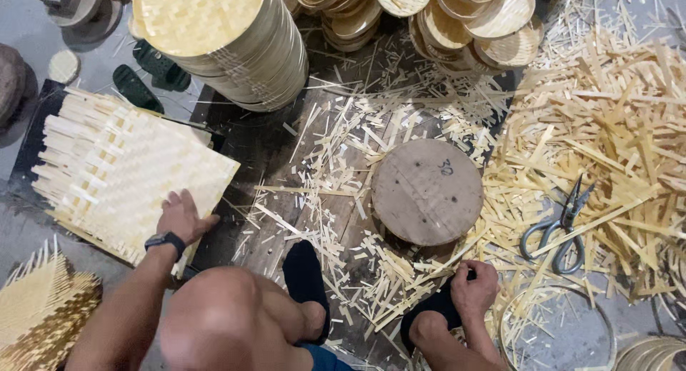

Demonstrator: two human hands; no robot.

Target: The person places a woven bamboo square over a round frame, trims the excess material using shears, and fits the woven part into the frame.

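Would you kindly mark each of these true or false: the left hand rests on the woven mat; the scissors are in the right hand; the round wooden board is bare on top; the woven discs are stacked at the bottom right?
1. The left hand rests on the woven mat. True.
2. The scissors are in the right hand. False: they lie on bamboo strips, apart from it.
3. The round wooden board is bare on top. True.
4. The woven discs are stacked at bottom right. False: top left.
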